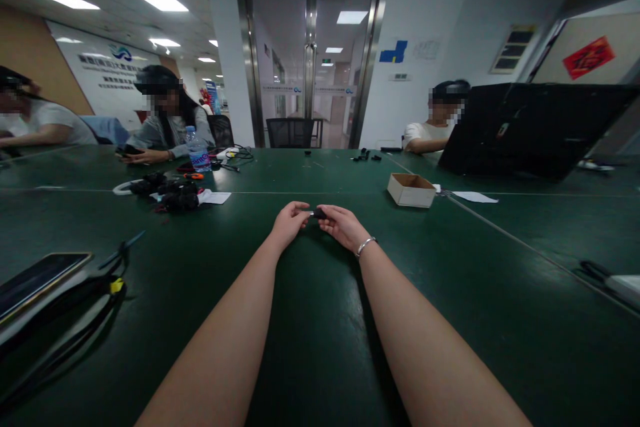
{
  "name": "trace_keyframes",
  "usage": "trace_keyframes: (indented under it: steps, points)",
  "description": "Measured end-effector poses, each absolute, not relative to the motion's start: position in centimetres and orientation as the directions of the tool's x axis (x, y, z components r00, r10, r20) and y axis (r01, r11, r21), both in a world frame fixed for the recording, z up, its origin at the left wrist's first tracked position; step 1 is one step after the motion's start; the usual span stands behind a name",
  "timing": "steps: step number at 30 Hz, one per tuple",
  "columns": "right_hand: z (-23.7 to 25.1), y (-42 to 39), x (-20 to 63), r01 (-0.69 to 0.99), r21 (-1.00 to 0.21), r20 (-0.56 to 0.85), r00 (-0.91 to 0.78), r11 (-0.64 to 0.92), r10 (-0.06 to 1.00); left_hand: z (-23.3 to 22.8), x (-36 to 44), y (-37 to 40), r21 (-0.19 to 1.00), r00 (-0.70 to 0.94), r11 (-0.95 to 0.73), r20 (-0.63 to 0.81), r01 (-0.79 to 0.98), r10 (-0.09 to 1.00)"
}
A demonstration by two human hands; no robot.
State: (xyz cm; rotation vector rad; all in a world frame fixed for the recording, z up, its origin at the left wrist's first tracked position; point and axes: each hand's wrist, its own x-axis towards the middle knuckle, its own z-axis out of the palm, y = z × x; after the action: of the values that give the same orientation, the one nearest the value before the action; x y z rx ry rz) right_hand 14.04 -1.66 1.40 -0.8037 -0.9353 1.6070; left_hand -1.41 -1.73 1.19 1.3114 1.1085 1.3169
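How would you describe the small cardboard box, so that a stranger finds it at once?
Start from the green table. Beyond the right hand, a little to its right, stands an open cardboard box. It is the only pale brown thing there.

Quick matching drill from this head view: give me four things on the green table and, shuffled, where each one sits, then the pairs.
Things:
1. small black part
2. cardboard box
3. phone
4. water bottle

Places:
A. near left edge of the table
B. pinched between the left hand and right hand
C. far left, in front of a seated person in grey
D. right of the hands, farther along the table

Pairs: 1-B, 2-D, 3-A, 4-C
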Motion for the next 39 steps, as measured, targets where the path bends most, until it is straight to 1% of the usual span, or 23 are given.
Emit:
trace_keyframes:
  steps: [4,8,10,13,16,18,22,24,29,33,39]
  points:
    - [1.43,-1.73,14.02,-0.447,-0.885,-0.031,-0.223,-0.131,0.974,1.21,-1.3,-1.87,0.996,0.025,-0.093,0.092,0.016,0.995]
    - [1.38,-1.72,14.03,-0.444,-0.888,-0.017,-0.234,-0.122,0.972,1.2,-1.16,-2.02,0.988,0.029,-0.141,0.14,0.056,0.99]
    - [1.35,-1.7,14.06,-0.442,-0.889,-0.016,-0.235,-0.122,0.972,1.2,-1.15,-2.05,0.989,0.02,-0.134,0.133,0.06,0.991]
    - [1.33,-1.7,14.08,-0.44,-0.889,-0.017,-0.237,-0.123,0.971,1.11,-1.19,-1.96,0.986,0.054,-0.131,0.126,0.103,0.991]
    - [1.34,-1.71,14.07,-0.439,-0.891,-0.012,-0.239,-0.119,0.971,0.95,-1.2,-1.81,0.98,0.053,-0.163,0.158,0.111,0.986]
    - [1.34,-1.69,14.06,-0.438,-0.891,-0.009,-0.24,-0.117,0.971,0.9,-1.17,-1.78,0.981,0.047,-0.158,0.153,0.109,0.987]
    - [1.29,-1.6,14.05,-0.439,-0.89,-0.016,-0.242,-0.124,0.97,0.91,-1.09,-1.88,0.974,0.074,-0.181,0.172,0.137,0.982]
    - [1.25,-1.56,14.06,-0.442,-0.888,-0.023,-0.239,-0.13,0.971,0.9,-1.07,-1.92,0.971,0.056,-0.193,0.187,0.14,0.981]
    - [1.14,-1.48,14.06,-0.441,-0.888,-0.02,-0.249,-0.132,0.968,0.66,-1.18,-1.8,0.97,0.095,-0.191,0.178,0.15,0.979]
    - [1.15,-1.46,14.07,-0.443,-0.887,-0.019,-0.244,-0.128,0.97,0.47,-1.24,-1.69,0.971,0.065,-0.183,0.175,0.155,0.982]
    - [1.27,-1.59,14.1,-0.436,-0.891,-0.018,-0.243,-0.125,0.97,0.34,-1.24,-1.57,0.97,0.072,-0.182,0.172,0.162,0.982]
